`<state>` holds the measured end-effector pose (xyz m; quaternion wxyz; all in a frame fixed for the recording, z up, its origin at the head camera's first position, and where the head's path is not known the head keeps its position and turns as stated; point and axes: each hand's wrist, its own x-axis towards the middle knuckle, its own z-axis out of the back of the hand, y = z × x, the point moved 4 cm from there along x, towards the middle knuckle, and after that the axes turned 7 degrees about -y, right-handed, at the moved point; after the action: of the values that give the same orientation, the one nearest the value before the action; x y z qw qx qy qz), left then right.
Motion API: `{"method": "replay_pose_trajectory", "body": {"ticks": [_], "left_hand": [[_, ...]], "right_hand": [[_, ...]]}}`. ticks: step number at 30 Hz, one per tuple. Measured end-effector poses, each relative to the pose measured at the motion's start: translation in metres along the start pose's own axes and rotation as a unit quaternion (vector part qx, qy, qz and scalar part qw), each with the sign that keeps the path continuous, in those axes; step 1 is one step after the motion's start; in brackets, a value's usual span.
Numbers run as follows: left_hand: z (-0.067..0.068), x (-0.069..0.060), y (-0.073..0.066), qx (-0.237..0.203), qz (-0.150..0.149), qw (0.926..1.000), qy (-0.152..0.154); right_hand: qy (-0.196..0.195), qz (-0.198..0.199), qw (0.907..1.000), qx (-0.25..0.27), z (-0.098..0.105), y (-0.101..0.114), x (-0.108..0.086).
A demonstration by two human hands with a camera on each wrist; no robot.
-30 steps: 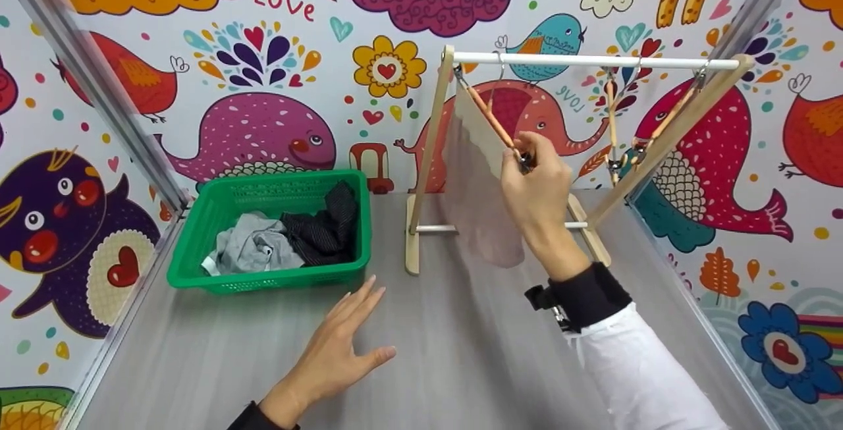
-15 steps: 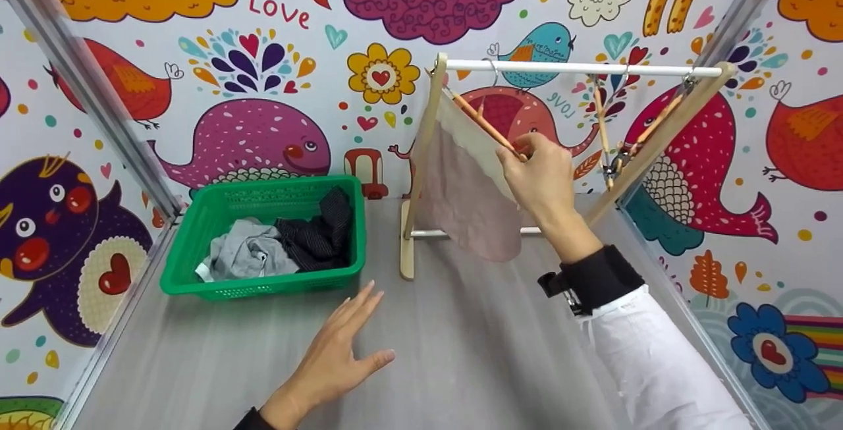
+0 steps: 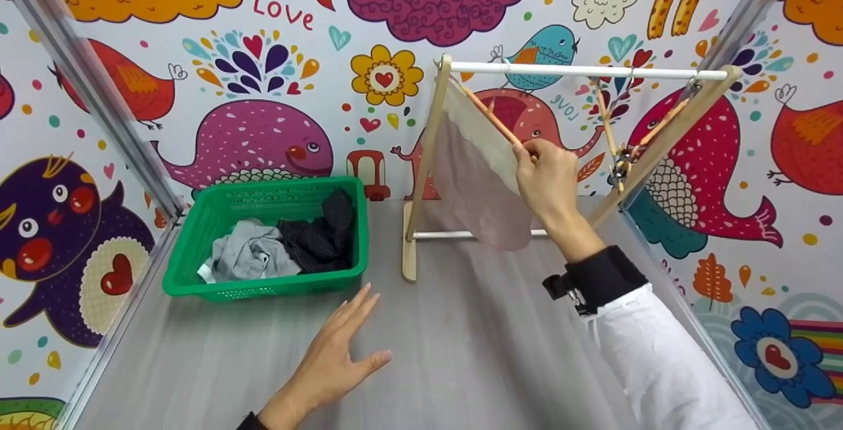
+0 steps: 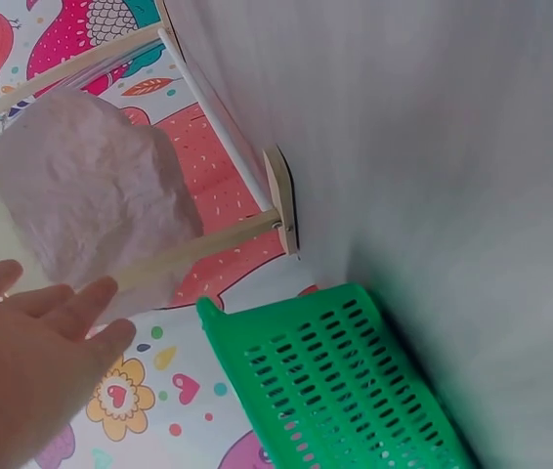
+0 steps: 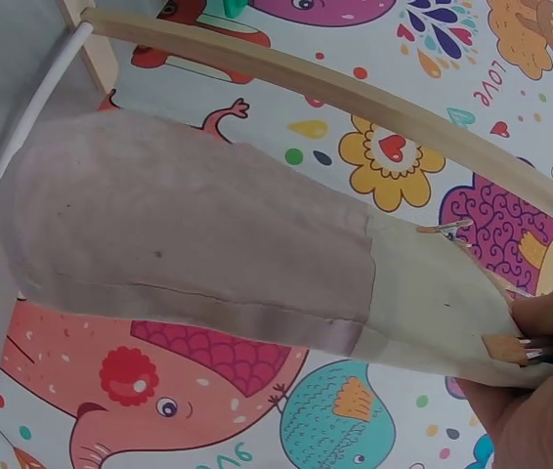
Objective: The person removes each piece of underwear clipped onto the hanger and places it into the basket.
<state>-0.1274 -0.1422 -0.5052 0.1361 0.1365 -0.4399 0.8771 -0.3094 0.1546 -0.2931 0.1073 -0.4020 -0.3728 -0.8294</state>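
Observation:
My right hand [image 3: 550,180] grips the near end of a wooden clip hanger [image 3: 490,116] on the rack. From the hanger droops a mauve garment [image 3: 477,186] with a cream top band; its exact kind cannot be told. In the right wrist view, a clip [image 5: 511,349] at the hanger's end sits against the cream band [image 5: 433,293], beside my fingers. A second clip [image 5: 447,230] shows farther along that band. My left hand [image 3: 332,357] is held over the table in front of the green basket, its fingers extended, holding nothing.
The small rack has a white top bar [image 3: 560,70] and wooden legs. Bare wooden hangers [image 3: 606,117] hang at its right end. A green basket [image 3: 263,284] on the left holds a grey garment [image 3: 253,252] and a black striped one [image 3: 323,239]. Patterned walls enclose the table.
My right hand has shifted slightly, turning the hanger's near end, and the garment has swung so more of its face shows. The left hand stays almost still.

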Motion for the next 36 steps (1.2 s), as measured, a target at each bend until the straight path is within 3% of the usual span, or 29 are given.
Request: {"method": "replay_pose_trajectory", "body": {"ticks": [12,19,26,32,36], "left_hand": [[0.008,0.009,-0.008,0.018,-0.020,0.9996,0.001],[0.011,0.011,-0.007,0.013,-0.004,0.9999,0.004],[0.012,0.013,-0.010,0.014,-0.017,0.9998,-0.003],[0.026,0.021,-0.019,-0.008,-0.021,0.9995,-0.021],[0.041,0.033,-0.029,-0.007,-0.050,0.9975,-0.050]], "right_hand": [[-0.003,-0.002,1.0000,-0.009,0.029,-0.005,0.000],[-0.030,0.030,0.9991,-0.005,0.049,-0.015,-0.013],[-0.036,0.062,0.9974,0.006,0.067,-0.018,-0.028],[-0.019,0.088,0.9959,0.011,0.083,-0.022,-0.043],[-0.010,0.116,0.9927,0.032,0.095,-0.029,-0.055]]}}
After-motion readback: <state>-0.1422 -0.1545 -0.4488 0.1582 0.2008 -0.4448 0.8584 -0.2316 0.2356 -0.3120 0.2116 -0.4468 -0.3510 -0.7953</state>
